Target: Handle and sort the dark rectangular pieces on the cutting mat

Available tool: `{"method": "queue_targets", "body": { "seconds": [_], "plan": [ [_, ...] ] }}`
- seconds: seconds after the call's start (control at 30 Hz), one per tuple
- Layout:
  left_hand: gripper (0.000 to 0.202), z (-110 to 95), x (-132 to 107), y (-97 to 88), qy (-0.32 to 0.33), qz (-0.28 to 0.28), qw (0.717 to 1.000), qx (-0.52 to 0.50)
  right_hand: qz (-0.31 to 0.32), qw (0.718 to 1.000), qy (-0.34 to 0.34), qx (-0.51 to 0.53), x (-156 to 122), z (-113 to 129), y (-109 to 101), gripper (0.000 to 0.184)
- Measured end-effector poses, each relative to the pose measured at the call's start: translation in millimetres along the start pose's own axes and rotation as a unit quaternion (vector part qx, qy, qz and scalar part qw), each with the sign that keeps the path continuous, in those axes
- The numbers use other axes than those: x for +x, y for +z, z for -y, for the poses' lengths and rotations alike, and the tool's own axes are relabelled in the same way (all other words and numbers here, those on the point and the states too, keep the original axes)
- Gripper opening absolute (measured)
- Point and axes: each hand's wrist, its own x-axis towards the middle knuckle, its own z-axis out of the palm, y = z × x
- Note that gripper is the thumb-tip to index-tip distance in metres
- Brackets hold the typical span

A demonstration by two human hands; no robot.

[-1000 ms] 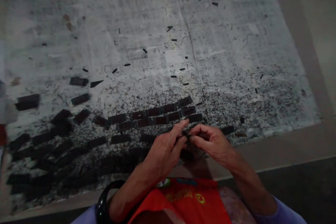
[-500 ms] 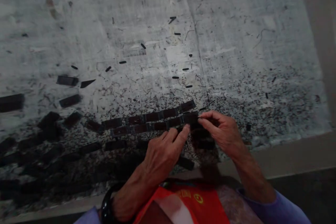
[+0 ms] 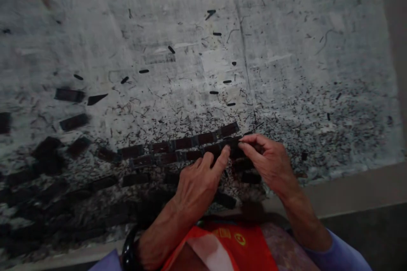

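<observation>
Two rows of dark brown-black rectangular pieces lie end to end on the pale sheet, the upper row (image 3: 182,143) just behind the lower row (image 3: 168,158). My left hand (image 3: 199,182) rests over the lower row with its fingers apart, the index fingertip on a dark strip (image 3: 234,141) at the right end. My right hand (image 3: 270,156) pinches the right end of that strip between thumb and index finger. What lies under my left palm is hidden.
Pale sheet (image 3: 286,17) covers the work surface, littered with dark shreds. A heap of dark pieces (image 3: 47,156) lies at the left. Several small black slips (image 3: 144,71) are scattered behind the rows. A light edge (image 3: 343,197) runs along the front right.
The view has shifted slightly, so the sheet's left side appears farther left. My right hand keeps its pinch, and my left index finger stays pressed on the strip.
</observation>
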Motion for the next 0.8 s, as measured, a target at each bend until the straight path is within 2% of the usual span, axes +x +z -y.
{"method": "queue_targets", "body": {
  "seconds": [0.13, 0.37, 0.6, 0.67, 0.73, 0.8],
  "plan": [
    [0.056, -0.5, 0.4, 0.3, -0.004, 0.01, 1.0, 0.001, -0.008, 1.0, 0.008, -0.019, 0.1, 0.7, 1.6, 0.018],
    [0.056, 0.6, 2.4, 1.7, -0.001, -0.007, 1.0, 0.0, -0.029, 0.995, 0.031, -0.092, 0.6, 7.9, 5.7, 0.015],
    [0.056, -0.5, 3.1, -2.0, -0.01, 0.039, 0.999, 0.0, -0.073, 0.992, 0.012, -0.106, 1.6, 5.2, 10.5, 0.011],
    [0.055, -0.7, 2.6, -1.4, -0.011, 0.032, 0.999, 0.005, -0.112, 0.987, -0.023, -0.114, -2.6, 1.7, 9.4, 0.012],
    [0.055, -0.9, 2.0, -0.4, -0.008, 0.02, 1.0, 0.009, -0.155, 0.972, -0.097, -0.149, -10.3, -2.0, 9.0, 0.016],
    [0.054, -1.4, 1.5, 0.3, -0.005, 0.007, 1.0, 0.008, -0.162, 0.949, -0.18, -0.202, -20.0, -5.4, 10.8, 0.023]
  ]
}}
